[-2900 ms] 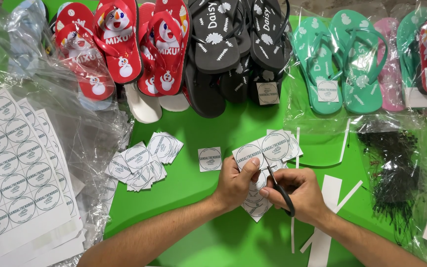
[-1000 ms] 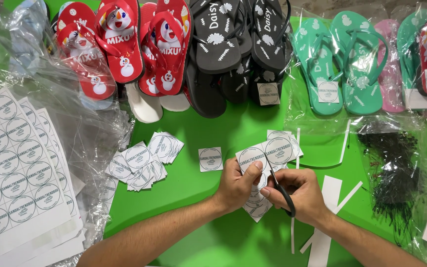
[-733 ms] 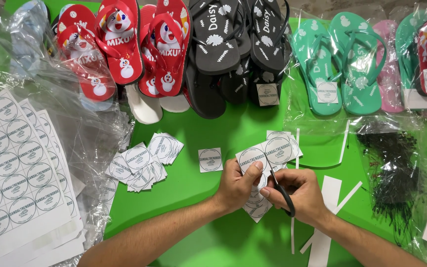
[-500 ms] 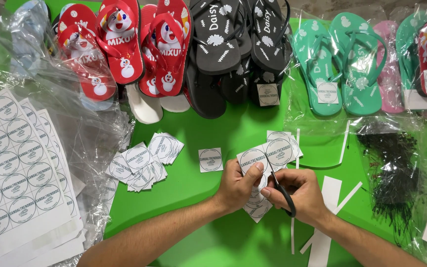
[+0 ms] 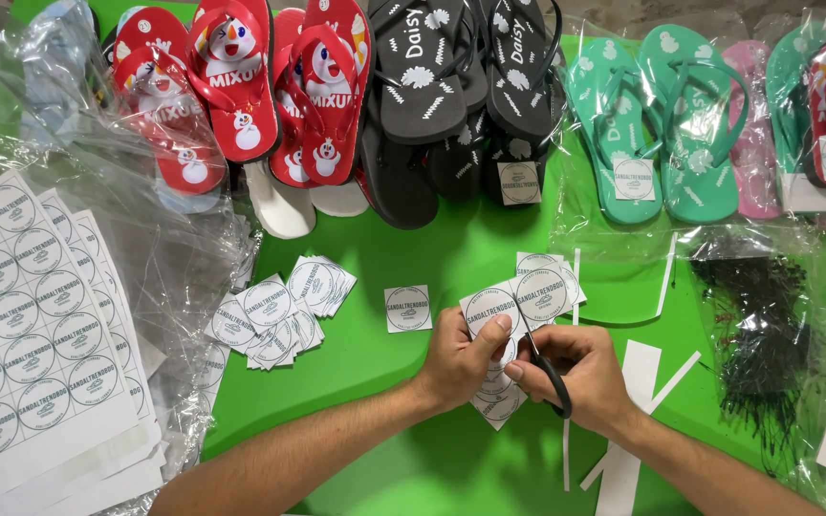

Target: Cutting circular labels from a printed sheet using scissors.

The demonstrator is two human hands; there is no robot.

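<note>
At the far left lie our uncut label sheets [image 5: 26, 325], printed with rows of round badges, half under crumpled clear plastic wrap [image 5: 160, 220]. Next comes the loose pile of cut square labels [image 5: 274, 311], then a single label [image 5: 408, 309] alone on the green table [image 5: 384, 459].

Our left hand [image 5: 466, 358] pinches the strip of labels [image 5: 518, 301] near its lower edge, thumb on top and fingers curled tight beneath. The strip sits just above both hands, its far end resting on the table. It looks like thin paper: light, floppy and easily creased, so we judge it best held close to the cut line, where it stays flat.

Our right hand [image 5: 576, 373] is closed through the black handles of the scissors [image 5: 549, 368], whose blades meet the strip between two badges.

Thin white offcuts [image 5: 623, 449] lie just right of the hands. Beyond them sits a clear bag of black fasteners [image 5: 757, 334]. Rows of flip-flops [image 5: 413, 96] line the far edge. Open green surface lies near us and between pile and hands.
</note>
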